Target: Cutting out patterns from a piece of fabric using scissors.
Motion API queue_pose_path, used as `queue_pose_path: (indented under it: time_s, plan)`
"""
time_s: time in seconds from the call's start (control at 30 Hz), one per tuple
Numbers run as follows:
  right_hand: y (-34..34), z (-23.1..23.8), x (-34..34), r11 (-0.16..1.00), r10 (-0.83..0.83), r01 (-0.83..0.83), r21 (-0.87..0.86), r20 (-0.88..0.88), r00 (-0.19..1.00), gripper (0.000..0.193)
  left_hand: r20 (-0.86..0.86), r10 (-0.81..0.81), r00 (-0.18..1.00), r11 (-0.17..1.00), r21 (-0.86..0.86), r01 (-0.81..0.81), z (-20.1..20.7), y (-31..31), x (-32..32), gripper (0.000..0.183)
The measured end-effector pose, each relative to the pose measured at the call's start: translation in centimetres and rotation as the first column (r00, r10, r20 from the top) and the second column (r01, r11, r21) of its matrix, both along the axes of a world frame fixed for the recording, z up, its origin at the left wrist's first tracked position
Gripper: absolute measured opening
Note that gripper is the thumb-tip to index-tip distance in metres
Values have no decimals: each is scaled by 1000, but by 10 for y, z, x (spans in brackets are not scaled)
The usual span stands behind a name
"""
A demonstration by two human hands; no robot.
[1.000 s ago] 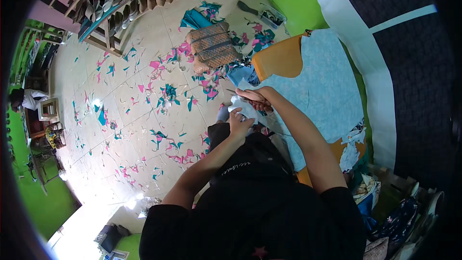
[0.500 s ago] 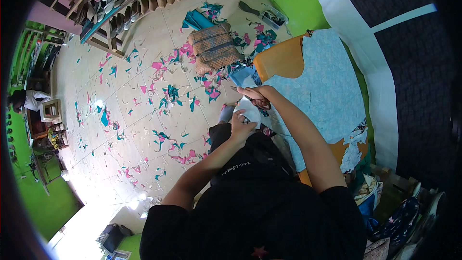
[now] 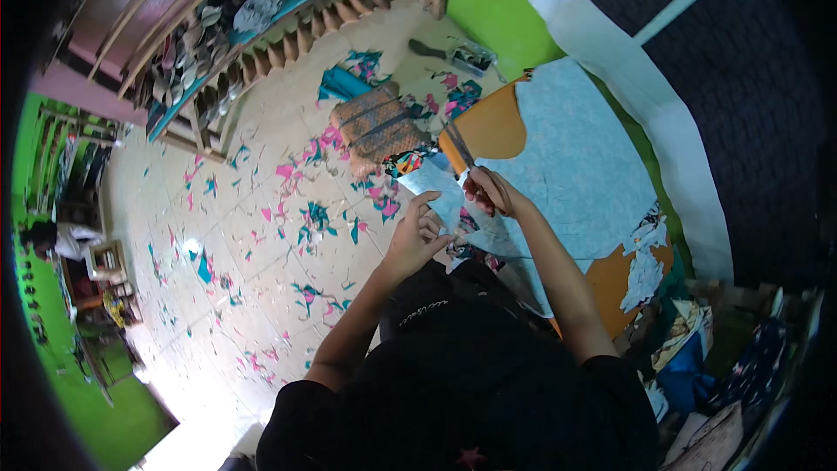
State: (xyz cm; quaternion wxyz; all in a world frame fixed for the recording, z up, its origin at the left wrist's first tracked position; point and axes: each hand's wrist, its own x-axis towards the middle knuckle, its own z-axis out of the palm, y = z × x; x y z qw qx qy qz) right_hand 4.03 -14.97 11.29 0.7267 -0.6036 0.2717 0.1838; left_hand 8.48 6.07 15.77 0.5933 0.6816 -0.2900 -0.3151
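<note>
My left hand [image 3: 417,234] grips the edge of a pale fabric piece [image 3: 433,181], whose far corner shows a bright multicoloured print. Beside it on the right, my right hand [image 3: 493,192] is closed round the handles of a pair of scissors [image 3: 459,145]. The blades point away from me, past the fabric's right edge, and look slightly blurred. Just right of the scissors, a large light blue cloth [image 3: 575,166] lies over an orange-brown surface [image 3: 488,126]. Some printed fabric hangs below my right hand, partly hidden.
Pink and teal scraps [image 3: 316,221] litter the tiled floor [image 3: 253,270]. A woven brown bundle [image 3: 379,126] lies ahead, near a clear container [image 3: 471,57]. Shoe racks [image 3: 196,113] line the far left. Piled cloth [image 3: 684,358] sits at the right. Another person [image 3: 65,240] is far left.
My right hand has turned, so the scissors now point away from me instead of left. The fabric has been raised and spread, with my left hand holding its near edge.
</note>
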Motion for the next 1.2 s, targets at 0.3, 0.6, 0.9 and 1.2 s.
queue_pose_path:
  time_s: [0.3,0.6,0.9,1.2]
  plan:
    - [0,57,-71,699,-601,711,-71,482,638,27,220,-421,880,901,-9,433,34,-75,3,67]
    - [-16,94,-142,558,-643,820,-126,559,523,23,418,-460,783,886,155,438,3,-136,-3,90]
    - [-17,74,-187,388,-760,639,-664,162,630,28,368,-860,353,500,745,442,-79,-209,-4,68]
    - [-12,24,-226,193,-817,250,-949,-15,576,41,821,-393,414,919,334,210,-104,-211,-5,52]
